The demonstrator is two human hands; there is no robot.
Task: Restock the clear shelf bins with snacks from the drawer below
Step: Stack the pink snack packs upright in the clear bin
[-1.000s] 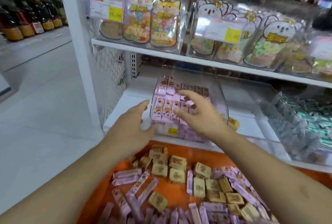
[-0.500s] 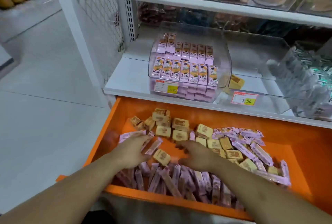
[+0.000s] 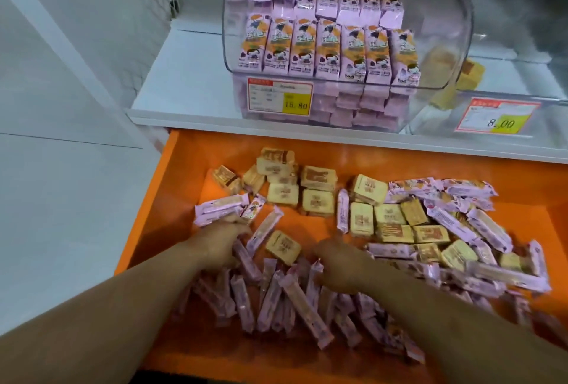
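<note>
We had both hands down in the orange drawer [image 3: 190,186]: our left hand [image 3: 219,245] gripped pink snack bars [image 3: 219,210], probably gathering a bundle for the clear bin [image 3: 347,45] above; whether our right hand's [image 3: 341,266] grip held anything we could not tell.

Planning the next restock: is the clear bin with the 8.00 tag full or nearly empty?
Nearly empty. Through the clear bin only a few tan packs show; its right part is out of view.
</note>
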